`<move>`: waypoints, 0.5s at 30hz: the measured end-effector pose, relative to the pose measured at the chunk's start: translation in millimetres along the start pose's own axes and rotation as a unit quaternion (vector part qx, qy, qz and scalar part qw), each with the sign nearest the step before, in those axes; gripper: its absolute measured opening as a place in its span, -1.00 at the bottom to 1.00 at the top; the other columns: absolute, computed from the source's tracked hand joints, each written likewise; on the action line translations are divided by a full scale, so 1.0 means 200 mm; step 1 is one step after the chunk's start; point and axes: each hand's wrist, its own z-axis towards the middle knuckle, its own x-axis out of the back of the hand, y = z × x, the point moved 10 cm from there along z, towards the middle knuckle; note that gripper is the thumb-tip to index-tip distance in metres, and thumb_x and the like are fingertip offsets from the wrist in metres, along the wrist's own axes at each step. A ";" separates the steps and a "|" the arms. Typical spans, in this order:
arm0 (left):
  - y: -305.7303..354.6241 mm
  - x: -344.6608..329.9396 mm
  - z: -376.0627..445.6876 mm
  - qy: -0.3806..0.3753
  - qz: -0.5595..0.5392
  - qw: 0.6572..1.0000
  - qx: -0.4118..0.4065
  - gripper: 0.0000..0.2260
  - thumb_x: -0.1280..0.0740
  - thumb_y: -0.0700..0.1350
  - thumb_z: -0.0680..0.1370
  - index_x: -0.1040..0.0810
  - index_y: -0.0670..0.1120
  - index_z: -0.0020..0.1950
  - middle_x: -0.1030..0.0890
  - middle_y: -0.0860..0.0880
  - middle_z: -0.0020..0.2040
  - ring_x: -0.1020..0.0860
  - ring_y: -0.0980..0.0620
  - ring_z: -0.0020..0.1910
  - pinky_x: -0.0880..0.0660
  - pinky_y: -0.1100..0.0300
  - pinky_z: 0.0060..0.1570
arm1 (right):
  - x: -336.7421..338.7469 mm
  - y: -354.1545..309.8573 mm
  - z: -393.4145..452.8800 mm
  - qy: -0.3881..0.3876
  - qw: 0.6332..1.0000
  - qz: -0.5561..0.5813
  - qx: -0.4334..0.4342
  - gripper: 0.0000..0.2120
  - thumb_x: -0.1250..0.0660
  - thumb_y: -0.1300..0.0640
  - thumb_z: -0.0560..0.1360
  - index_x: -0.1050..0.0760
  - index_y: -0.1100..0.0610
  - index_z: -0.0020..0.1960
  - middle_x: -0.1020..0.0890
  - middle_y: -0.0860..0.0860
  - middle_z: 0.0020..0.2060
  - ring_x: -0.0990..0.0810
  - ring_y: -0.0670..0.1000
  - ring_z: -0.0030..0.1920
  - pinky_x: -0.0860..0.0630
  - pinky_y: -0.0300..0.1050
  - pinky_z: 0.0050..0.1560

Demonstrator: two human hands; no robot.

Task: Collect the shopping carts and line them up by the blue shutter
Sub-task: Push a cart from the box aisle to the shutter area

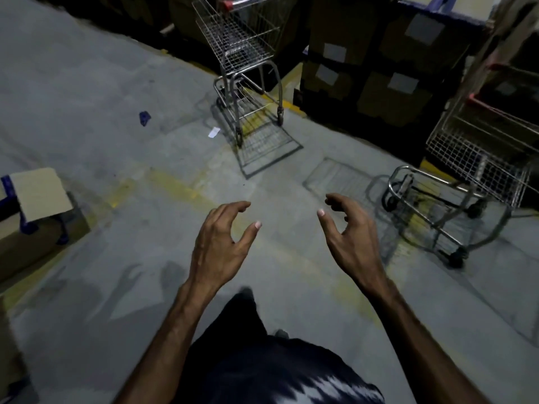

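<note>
Both hands, left hand (221, 243) and right hand (353, 237), empty, carts (242, 48) apparently beyond reach.

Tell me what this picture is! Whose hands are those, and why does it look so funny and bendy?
A person wears a camera on their head, so you see what they see, looking down. Its wide lens bends the edges. The left hand and right hand are open, fingers curled, holding nothing. Ahead stands one shopping cart, and another cart is at the right. Stacked cardboard boxes stand behind them. On the concrete floor lie a blue scrap and a paper slip. Another box sits at the left.
</note>
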 end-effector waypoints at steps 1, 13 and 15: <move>-0.03 -0.04 0.10 -0.004 -0.001 1.000 0.005 -0.65 -0.48 0.03 0.66 -0.61 -0.02 0.42 -0.65 0.04 0.29 -0.57 0.00 0.30 -0.53 0.07 0.26 | -0.03 0.02 0.10 -0.002 1.000 -0.004 -0.004 -0.68 -0.43 0.00 0.66 -0.61 0.09 0.37 -0.69 -0.05 0.23 -0.62 -0.07 0.22 -0.59 0.04 0.23; -0.11 -0.30 1.70 -0.015 -0.037 0.998 -0.046 -0.66 -0.48 0.04 0.66 -0.62 -0.04 0.40 -0.67 0.02 0.29 -0.58 0.03 0.28 -0.54 0.07 0.27 | -0.32 0.03 1.45 0.016 0.999 -0.037 -0.025 -0.65 -0.43 -0.02 0.67 -0.59 0.06 0.41 -0.69 -0.06 0.25 -0.63 -0.06 0.25 -0.58 0.03 0.26; -0.07 -0.32 1.95 -0.027 -0.033 0.997 -0.062 -0.66 -0.48 0.02 0.66 -0.62 -0.04 0.40 -0.67 0.02 0.29 -0.57 0.04 0.29 -0.54 0.07 0.27 | -0.34 0.01 1.68 0.019 0.999 -0.036 -0.026 -0.65 -0.43 -0.02 0.67 -0.59 0.06 0.41 -0.69 -0.05 0.26 -0.63 -0.04 0.25 -0.58 0.01 0.25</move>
